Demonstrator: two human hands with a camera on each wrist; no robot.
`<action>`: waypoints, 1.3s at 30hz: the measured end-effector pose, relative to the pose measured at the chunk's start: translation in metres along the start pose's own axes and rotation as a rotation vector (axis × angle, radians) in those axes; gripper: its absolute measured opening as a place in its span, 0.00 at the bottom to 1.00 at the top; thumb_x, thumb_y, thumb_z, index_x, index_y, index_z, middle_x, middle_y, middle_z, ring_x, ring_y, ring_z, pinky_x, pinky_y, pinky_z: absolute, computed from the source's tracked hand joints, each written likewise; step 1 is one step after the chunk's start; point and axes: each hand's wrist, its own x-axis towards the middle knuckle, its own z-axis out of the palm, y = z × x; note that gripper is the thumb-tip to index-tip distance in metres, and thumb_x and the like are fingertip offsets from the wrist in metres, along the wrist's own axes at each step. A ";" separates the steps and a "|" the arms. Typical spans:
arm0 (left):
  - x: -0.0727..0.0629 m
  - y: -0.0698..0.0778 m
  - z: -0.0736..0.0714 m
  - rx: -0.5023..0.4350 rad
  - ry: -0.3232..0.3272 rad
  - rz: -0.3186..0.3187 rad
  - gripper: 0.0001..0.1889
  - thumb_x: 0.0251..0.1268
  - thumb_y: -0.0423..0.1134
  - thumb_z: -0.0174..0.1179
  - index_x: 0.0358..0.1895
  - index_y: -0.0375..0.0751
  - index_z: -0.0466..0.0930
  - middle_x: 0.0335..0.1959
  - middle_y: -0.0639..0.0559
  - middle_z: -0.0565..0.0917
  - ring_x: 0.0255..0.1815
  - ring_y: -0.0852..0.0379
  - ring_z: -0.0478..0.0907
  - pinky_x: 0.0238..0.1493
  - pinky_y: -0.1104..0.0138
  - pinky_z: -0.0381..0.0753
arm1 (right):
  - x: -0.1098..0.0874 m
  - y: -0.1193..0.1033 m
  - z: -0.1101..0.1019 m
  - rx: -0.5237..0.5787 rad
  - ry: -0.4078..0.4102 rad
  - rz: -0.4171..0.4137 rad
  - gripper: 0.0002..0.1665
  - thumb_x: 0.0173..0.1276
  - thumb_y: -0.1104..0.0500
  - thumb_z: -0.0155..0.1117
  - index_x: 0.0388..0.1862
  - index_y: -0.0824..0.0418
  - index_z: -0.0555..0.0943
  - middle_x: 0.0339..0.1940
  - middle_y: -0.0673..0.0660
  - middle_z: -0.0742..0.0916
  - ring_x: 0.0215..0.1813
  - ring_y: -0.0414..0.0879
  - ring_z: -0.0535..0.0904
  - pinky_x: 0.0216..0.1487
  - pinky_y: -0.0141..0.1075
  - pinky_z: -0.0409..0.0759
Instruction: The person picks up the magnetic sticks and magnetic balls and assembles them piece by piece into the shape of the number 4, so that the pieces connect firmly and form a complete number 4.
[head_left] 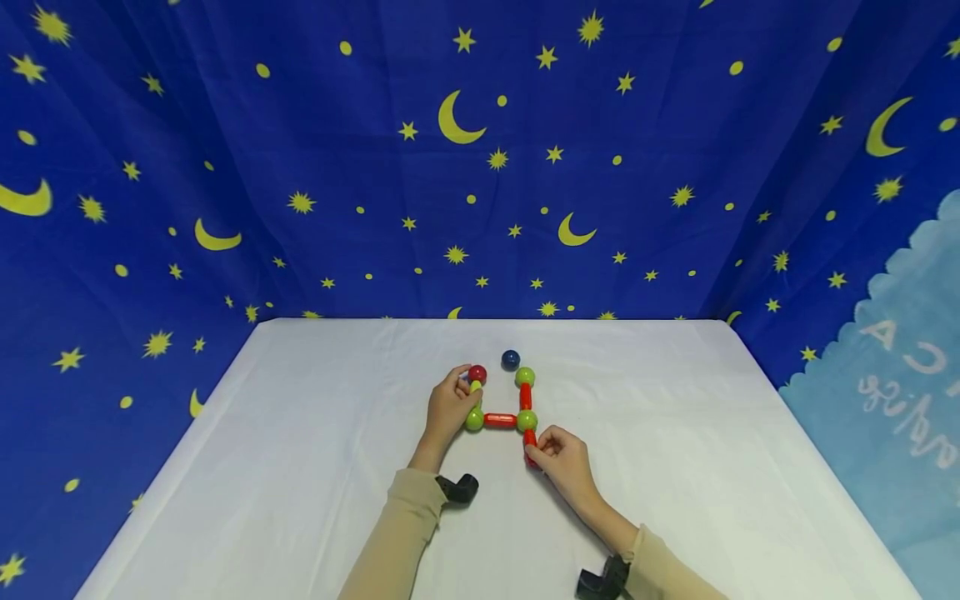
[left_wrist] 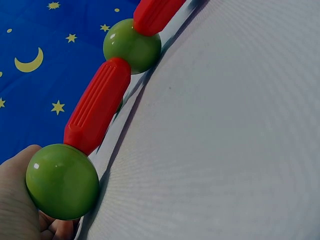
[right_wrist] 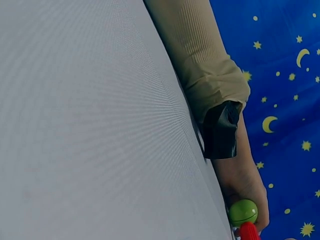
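In the head view, balls and rods are joined into a branching shape on the white table. My left hand (head_left: 447,408) pinches a yellow-green rod (head_left: 476,387) between a red ball (head_left: 477,373) and a green ball (head_left: 475,419). From that green ball a red rod (head_left: 500,420) runs to a second green ball (head_left: 527,421). Another red rod (head_left: 526,396) leads on to a far green ball (head_left: 525,377). My right hand (head_left: 567,463) pinches the near red rod (head_left: 530,438), whose far end meets the second green ball. The left wrist view shows the left hand (left_wrist: 20,192) partly behind a green ball (left_wrist: 62,181).
A dark blue ball (head_left: 511,360) lies just beyond the shape, beside the far green ball. White cloth covers the table (head_left: 300,467). A blue curtain (head_left: 480,183) with stars and moons hangs behind and at the sides. Black wrist cameras (head_left: 459,488) sit at both sleeves.
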 end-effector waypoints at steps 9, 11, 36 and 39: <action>0.001 -0.004 0.001 0.000 -0.001 0.005 0.25 0.55 0.36 0.66 0.59 0.41 0.76 0.28 0.50 0.77 0.26 0.62 0.69 0.27 0.75 0.69 | 0.000 0.002 0.002 0.008 0.003 0.014 0.08 0.54 0.72 0.66 0.22 0.70 0.75 0.15 0.55 0.77 0.18 0.32 0.68 0.22 0.23 0.68; 0.001 -0.004 0.001 -0.002 -0.003 0.005 0.25 0.55 0.36 0.66 0.59 0.41 0.76 0.28 0.50 0.77 0.25 0.62 0.69 0.28 0.75 0.69 | 0.000 0.002 0.002 0.004 0.006 0.020 0.08 0.54 0.72 0.67 0.22 0.70 0.75 0.16 0.55 0.77 0.18 0.32 0.69 0.22 0.22 0.68; 0.001 -0.003 0.002 0.010 -0.004 -0.008 0.25 0.55 0.36 0.65 0.59 0.42 0.75 0.28 0.50 0.77 0.26 0.61 0.69 0.29 0.75 0.69 | 0.022 0.005 -0.011 0.034 0.083 -0.095 0.03 0.61 0.71 0.60 0.29 0.73 0.78 0.21 0.68 0.82 0.19 0.35 0.72 0.19 0.23 0.71; 0.001 -0.004 0.002 0.006 0.000 -0.003 0.25 0.55 0.36 0.65 0.59 0.42 0.75 0.28 0.50 0.77 0.26 0.62 0.69 0.29 0.75 0.69 | 0.028 0.008 -0.012 0.003 0.132 -0.139 0.03 0.60 0.71 0.61 0.28 0.72 0.79 0.23 0.65 0.82 0.23 0.34 0.72 0.25 0.24 0.73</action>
